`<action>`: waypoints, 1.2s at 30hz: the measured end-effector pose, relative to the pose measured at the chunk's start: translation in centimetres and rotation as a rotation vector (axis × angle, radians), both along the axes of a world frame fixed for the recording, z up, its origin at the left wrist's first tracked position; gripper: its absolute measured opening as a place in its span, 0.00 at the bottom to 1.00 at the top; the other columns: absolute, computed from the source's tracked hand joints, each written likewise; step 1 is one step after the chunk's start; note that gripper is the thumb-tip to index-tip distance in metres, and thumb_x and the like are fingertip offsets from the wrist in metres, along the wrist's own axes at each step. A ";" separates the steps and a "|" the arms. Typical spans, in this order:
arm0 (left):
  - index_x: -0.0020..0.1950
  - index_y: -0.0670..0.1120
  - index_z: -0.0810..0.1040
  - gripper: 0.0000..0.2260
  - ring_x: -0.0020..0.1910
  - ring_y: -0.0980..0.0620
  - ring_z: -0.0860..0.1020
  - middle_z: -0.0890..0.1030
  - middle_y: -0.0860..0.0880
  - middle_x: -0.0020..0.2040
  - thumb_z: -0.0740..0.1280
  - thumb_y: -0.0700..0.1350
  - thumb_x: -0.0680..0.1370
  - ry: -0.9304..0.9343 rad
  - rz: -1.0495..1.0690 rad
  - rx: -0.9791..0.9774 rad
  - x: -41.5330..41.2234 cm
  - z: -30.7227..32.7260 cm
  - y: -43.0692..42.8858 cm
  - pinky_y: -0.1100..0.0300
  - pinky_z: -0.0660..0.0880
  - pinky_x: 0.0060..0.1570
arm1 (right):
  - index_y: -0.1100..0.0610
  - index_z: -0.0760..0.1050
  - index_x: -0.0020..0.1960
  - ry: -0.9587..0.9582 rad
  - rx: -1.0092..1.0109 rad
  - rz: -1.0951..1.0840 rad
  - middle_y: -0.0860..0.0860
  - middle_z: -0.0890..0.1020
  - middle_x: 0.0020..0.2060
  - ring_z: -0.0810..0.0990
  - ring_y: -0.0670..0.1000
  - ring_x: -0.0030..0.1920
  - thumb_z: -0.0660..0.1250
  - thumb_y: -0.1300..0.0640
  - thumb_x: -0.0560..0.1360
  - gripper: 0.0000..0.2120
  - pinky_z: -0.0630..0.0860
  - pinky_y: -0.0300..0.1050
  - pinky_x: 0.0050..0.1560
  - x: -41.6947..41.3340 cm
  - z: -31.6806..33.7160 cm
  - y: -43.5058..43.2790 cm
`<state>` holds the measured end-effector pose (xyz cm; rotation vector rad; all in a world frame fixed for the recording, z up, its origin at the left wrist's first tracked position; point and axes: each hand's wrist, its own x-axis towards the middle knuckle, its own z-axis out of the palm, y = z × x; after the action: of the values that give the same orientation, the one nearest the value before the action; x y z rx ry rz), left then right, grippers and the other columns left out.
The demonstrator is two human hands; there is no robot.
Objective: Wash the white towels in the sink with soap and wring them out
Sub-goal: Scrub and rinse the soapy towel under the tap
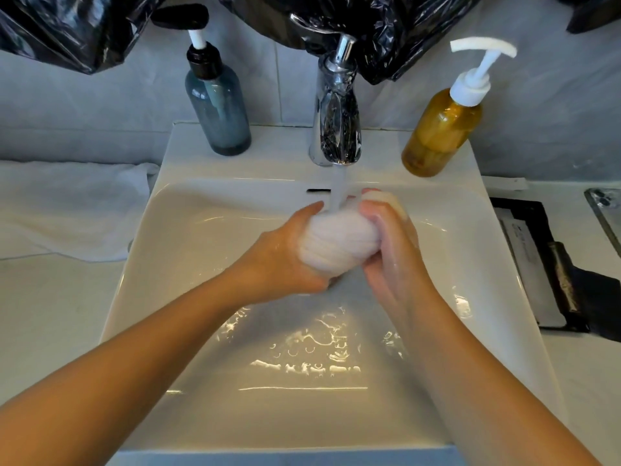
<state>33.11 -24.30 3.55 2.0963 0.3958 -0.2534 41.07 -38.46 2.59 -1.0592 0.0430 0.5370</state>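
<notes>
Head view: left hand (282, 257), right hand (393, 250) clench balled towel (336, 243) under tap (336, 129); blue bottle (218, 109), amber bottle (437, 136) flank it.

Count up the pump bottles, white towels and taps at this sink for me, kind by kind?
Pump bottles: 2, a blue-grey bottle and an amber bottle.
White towels: 2, a balled towel gripped by the left hand and right hand, and a spread towel lying off to the left.
Taps: 1, the tap, running.
Total: 5.
</notes>
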 end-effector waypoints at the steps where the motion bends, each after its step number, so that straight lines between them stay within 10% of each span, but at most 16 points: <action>1: 0.65 0.63 0.68 0.34 0.49 0.51 0.77 0.78 0.55 0.49 0.78 0.46 0.64 -0.025 -0.003 -0.088 -0.2 -0.4 -0.1 0.57 0.75 0.45 | 0.58 0.78 0.49 -0.062 0.017 0.025 0.50 0.83 0.40 0.83 0.50 0.46 0.70 0.62 0.69 0.09 0.79 0.45 0.45 0.0 0.2 0.1; 9: 0.62 0.48 0.75 0.35 0.51 0.50 0.81 0.82 0.47 0.52 0.73 0.40 0.55 -0.029 0.073 -0.731 -2.0 -2.6 -1.7 0.54 0.79 0.48 | 0.67 0.74 0.47 -0.219 0.061 0.350 0.59 0.81 0.35 0.81 0.57 0.37 0.71 0.61 0.59 0.18 0.79 0.48 0.38 1.4 0.7 1.7; 17: 0.72 0.52 0.66 0.45 0.51 0.48 0.83 0.81 0.48 0.58 0.79 0.49 0.58 -0.004 0.180 -0.924 -2.1 -1.9 -1.2 0.54 0.80 0.43 | 0.58 0.76 0.33 0.100 0.040 0.093 0.53 0.79 0.32 0.78 0.54 0.35 0.67 0.62 0.65 0.03 0.76 0.46 0.43 3.1 0.0 2.0; 21: 0.75 0.56 0.59 0.47 0.56 0.50 0.81 0.76 0.52 0.65 0.80 0.46 0.62 -0.237 0.109 -0.573 -2.8 -1.9 -1.5 0.58 0.79 0.49 | 0.56 0.77 0.31 0.383 0.109 -0.066 0.51 0.78 0.29 0.78 0.51 0.30 0.63 0.57 0.75 0.14 0.76 0.42 0.38 3.2 0.1 1.4; 23: 0.71 0.62 0.61 0.43 0.57 0.62 0.78 0.76 0.64 0.60 0.78 0.55 0.60 -0.354 0.150 -0.320 -2.4 -1.9 -1.8 0.68 0.76 0.49 | 0.56 0.76 0.34 0.445 0.097 -0.097 0.51 0.78 0.29 0.78 0.52 0.31 0.64 0.55 0.75 0.12 0.76 0.42 0.38 2.9 0.3 1.4; 26: 0.65 0.59 0.66 0.35 0.58 0.65 0.75 0.74 0.57 0.60 0.75 0.60 0.61 -0.528 0.262 -0.143 -1.3 -2.0 -2.5 0.71 0.73 0.50 | 0.57 0.77 0.39 0.499 0.025 -0.112 0.55 0.79 0.33 0.80 0.56 0.38 0.64 0.52 0.75 0.11 0.79 0.47 0.46 2.3 0.1 1.6; 29: 0.66 0.55 0.66 0.33 0.55 0.58 0.78 0.76 0.56 0.60 0.74 0.56 0.64 -0.627 0.420 -0.347 -0.2 -1.6 -4.1 0.65 0.77 0.49 | 0.59 0.78 0.50 0.548 0.023 -0.141 0.58 0.81 0.44 0.82 0.60 0.50 0.64 0.50 0.74 0.13 0.77 0.53 0.57 0.9 -0.4 1.9; 36: 0.43 0.52 0.76 0.11 0.39 0.48 0.74 0.76 0.52 0.38 0.68 0.54 0.64 -0.518 0.969 -0.793 2.5 -0.8 -5.8 0.57 0.70 0.33 | 0.57 0.78 0.43 0.307 -0.052 -0.407 0.53 0.79 0.36 0.78 0.50 0.34 0.67 0.61 0.71 0.01 0.75 0.39 0.32 -0.6 -0.1 1.4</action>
<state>35.61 -30.15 2.73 0.9663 0.7775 0.6046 40.46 -37.09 2.51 -0.9773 0.5342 0.3239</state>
